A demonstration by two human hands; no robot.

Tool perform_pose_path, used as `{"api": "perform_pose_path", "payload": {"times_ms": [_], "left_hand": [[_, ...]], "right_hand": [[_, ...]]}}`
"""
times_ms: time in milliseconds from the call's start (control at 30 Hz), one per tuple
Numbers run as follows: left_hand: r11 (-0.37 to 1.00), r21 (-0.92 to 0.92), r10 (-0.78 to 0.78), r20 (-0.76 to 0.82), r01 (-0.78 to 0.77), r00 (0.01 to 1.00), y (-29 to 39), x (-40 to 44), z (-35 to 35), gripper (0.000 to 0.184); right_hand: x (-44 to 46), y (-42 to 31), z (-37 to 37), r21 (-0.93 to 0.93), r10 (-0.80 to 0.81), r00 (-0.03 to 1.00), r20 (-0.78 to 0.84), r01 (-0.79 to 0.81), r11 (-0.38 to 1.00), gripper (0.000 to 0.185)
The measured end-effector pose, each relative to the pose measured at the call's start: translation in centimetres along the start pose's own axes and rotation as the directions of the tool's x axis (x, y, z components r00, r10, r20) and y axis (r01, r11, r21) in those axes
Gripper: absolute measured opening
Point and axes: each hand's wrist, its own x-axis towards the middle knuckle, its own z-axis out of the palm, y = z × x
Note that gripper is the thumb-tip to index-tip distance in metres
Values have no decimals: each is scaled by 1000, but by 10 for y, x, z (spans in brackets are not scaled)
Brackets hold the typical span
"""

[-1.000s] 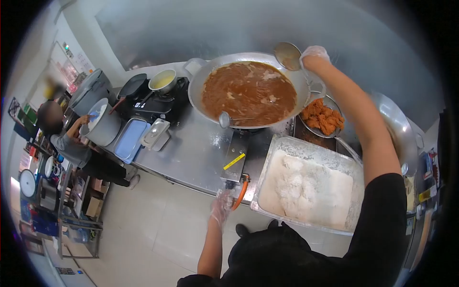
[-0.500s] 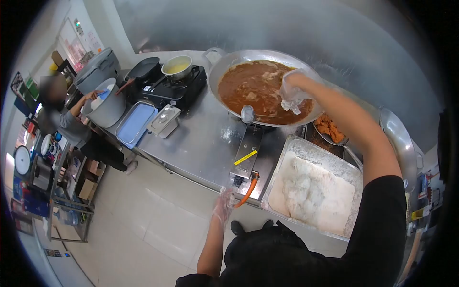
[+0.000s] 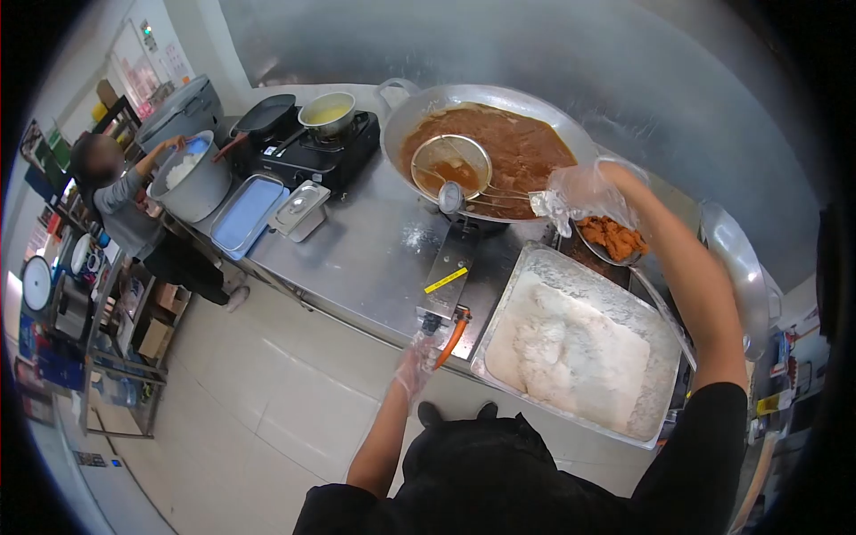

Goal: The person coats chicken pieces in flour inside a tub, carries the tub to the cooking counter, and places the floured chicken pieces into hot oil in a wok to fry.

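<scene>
The right hand grips a strainer by its handle, the mesh toward the left of a wok of brown liquid. Right of the wok, a bowl holds fried pieces; in front, a tray of flour reaches the counter's edge. The left hand is by a knob before the wok; from here I can't tell its grip. Bare counter lies left of the wok.
</scene>
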Motion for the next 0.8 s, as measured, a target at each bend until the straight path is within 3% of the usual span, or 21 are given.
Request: {"api": "perform_pose_path", "payload": {"times_ms": [100, 200, 300, 433, 500, 567, 633, 733, 800], "left_hand": [[985, 93, 141, 44, -145, 989, -6, -22, 11, 26], [981, 155, 112, 45, -118, 993, -10, -2, -4, 31], [993, 107, 58, 9, -58, 998, -12, 7, -15, 30], [989, 108, 110, -58, -103, 992, -13, 2, -15, 32], [986, 92, 153, -133, -142, 979, -11, -21, 4, 34], [991, 65, 123, -169, -113, 978, -10, -23, 1, 36], [991, 68, 123, -186, -113, 975, -8, -31, 2, 38], [987, 96, 144, -169, -129, 975, -6, -52, 6, 38], [989, 91, 128, -134, -116, 983, 0, -58, -4, 38]], "right_hand": [[-10, 6, 23, 83, -34, 996, -83, 41, 996, 31], [-18, 1, 44, 128, -87, 978, -188, 112, 985, 31], [-15, 6, 53, 167, -97, 964, -249, 141, 976, 30], [18, 56, 45, 320, -7, 959, -282, 100, 942, 29], [38, 85, 29, 415, 132, 932, -338, 22, 909, 29], [21, 80, -2, 420, 303, 834, -462, -96, 902, 25], [36, 92, -28, 176, 295, 780, -553, -236, 956, 24], [38, 74, -56, -56, 252, 669, -699, -404, 913, 24], [71, 80, -64, 198, 396, 503, -768, -402, 894, 22]]}}
